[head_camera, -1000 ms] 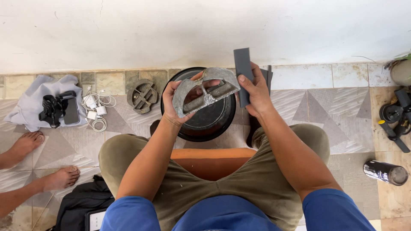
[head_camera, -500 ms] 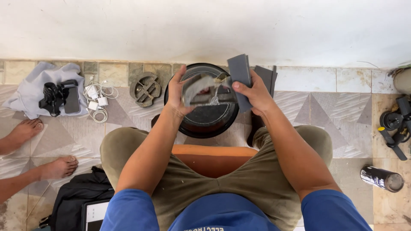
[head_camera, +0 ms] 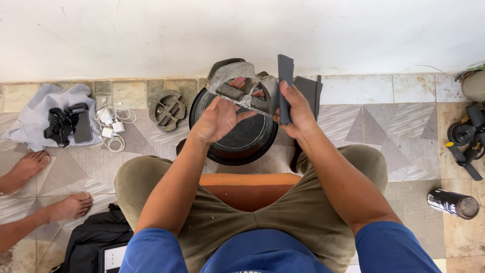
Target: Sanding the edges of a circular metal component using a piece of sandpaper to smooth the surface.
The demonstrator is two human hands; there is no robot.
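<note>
Tilted further upright over the black basin (head_camera: pixel 237 146), the stiff, heavy-looking metal bracket (head_camera: pixel 242 86) sits gripped by left hand (head_camera: pixel 217 119), right hand (head_camera: pixel 298 114) pinching grey sandpaper (head_camera: pixel 285 76) beside it.

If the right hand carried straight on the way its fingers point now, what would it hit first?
The right hand points up the frame, away from the body, gripping a dark grey folded abrasive sheet. Straight on, it would probably meet the white wall behind the tiled floor; depth is uncertain.
</note>
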